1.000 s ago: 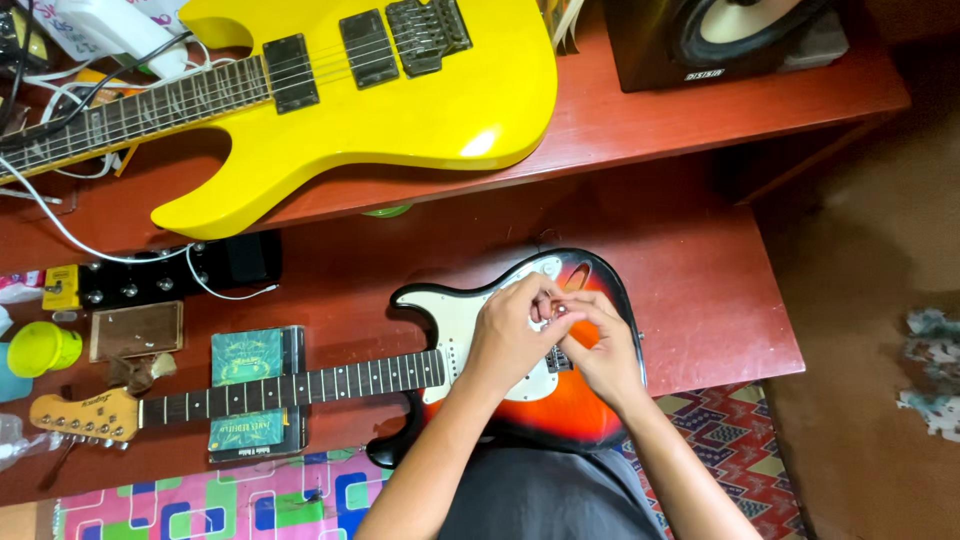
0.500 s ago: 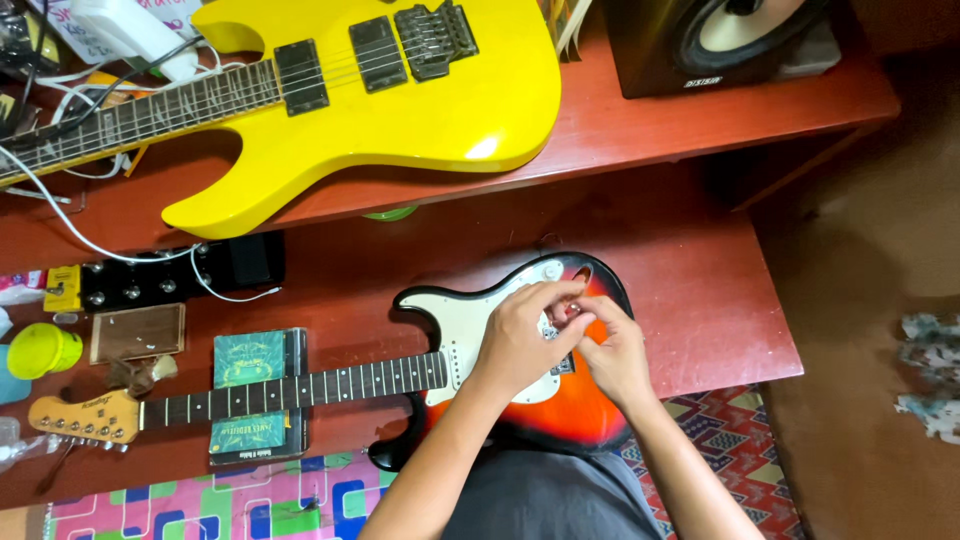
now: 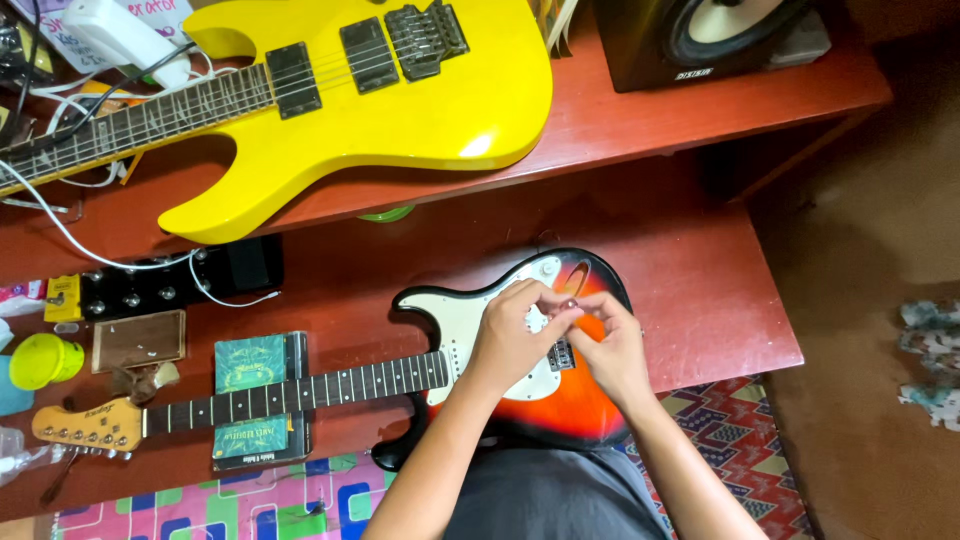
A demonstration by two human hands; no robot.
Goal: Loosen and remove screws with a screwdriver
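Low in the middle of the frame, a sunburst guitar (image 3: 570, 410) with a white pickguard lies flat on the red wooden bench (image 3: 700, 300), its body against the person's lap and its neck running off to the left, the pale headstock (image 3: 85, 425) ending near the left edge. Both hands meet over the body, just above the bridge. The left hand (image 3: 515, 335) rests curled on the pickguard, thumb and fingers pinched together; the right hand (image 3: 610, 345) comes in from the other side with its fingertips pressed to the same spot. Between them sits a small round knob (image 3: 568, 303), held by the fingertips of both hands. I cannot tell whether it is seated on the guitar or lifted clear of it.

Under the neck, at lower left, lie two green booklets (image 3: 250, 365) on a dark case. Just left of them is a brown rectangular plate (image 3: 138, 340), and further left a lime-green cup (image 3: 40, 360). Above these sits a black unit with a row of knobs (image 3: 160, 285), with a white cable (image 3: 70, 240) trailing to it.

A raised shelf along the top of the frame carries a yellow guitar (image 3: 440, 110) with black pickups, and a black speaker (image 3: 710, 35) at upper right. A patterned mat (image 3: 200, 505) shows along the bottom edge.
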